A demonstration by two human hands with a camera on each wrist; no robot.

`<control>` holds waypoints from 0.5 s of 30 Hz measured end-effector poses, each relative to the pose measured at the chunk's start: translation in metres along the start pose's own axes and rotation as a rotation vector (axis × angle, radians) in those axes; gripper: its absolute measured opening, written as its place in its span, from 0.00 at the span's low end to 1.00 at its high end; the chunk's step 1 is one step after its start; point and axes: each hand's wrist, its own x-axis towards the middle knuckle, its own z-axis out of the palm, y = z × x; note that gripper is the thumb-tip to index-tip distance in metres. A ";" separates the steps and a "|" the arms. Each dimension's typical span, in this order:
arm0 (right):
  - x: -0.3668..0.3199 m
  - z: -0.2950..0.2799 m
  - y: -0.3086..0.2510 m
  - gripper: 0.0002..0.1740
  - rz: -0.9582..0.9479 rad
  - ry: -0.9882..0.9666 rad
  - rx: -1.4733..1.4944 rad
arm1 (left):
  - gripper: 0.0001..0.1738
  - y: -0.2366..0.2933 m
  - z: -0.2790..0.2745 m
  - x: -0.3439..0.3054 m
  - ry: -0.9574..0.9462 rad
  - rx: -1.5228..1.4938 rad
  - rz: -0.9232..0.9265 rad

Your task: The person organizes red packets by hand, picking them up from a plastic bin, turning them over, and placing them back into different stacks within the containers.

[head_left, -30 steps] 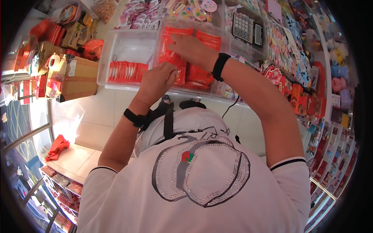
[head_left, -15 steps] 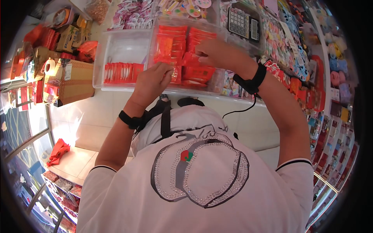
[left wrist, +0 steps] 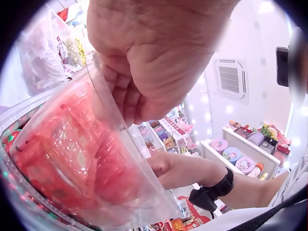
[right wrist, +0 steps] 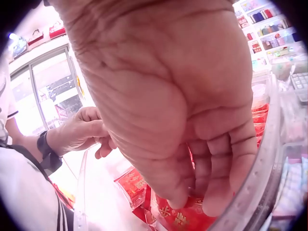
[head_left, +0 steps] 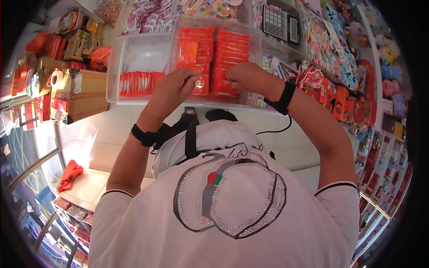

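In the head view, my right hand reaches into a clear plastic bin at the right-hand column of red packets. Its fingers bend down around a glossy red packet with gold lettering in the right wrist view, the thumb and fingertips right at it. My left hand hangs over the front left corner of the bin, beside the left-hand column of packets. In the left wrist view, its loosely curled fingers lie at the clear bin's rim with nothing visible between them.
The neighbouring bin on the left carries a row of red packets along its front. A calculator lies behind on the right, past the bin's wall. Cardboard boxes stand left; a black cable hangs below the counter.
My right hand has come right and toward me, from the left column of packets to the front of the right column, now lying more evenly. My left hand shifted slightly left.
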 end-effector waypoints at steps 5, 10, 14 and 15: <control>0.000 0.000 -0.005 0.08 0.021 -0.041 -0.064 | 0.08 0.002 -0.001 0.002 -0.012 0.003 -0.011; -0.002 -0.002 -0.006 0.08 0.012 0.001 -0.047 | 0.08 0.003 -0.003 0.003 -0.008 -0.008 -0.025; 0.000 -0.017 0.001 0.09 -0.029 0.092 -0.005 | 0.09 -0.001 -0.004 0.002 0.018 -0.040 -0.028; 0.003 -0.020 0.004 0.09 -0.019 0.102 0.017 | 0.09 -0.002 -0.005 0.002 0.025 -0.050 -0.030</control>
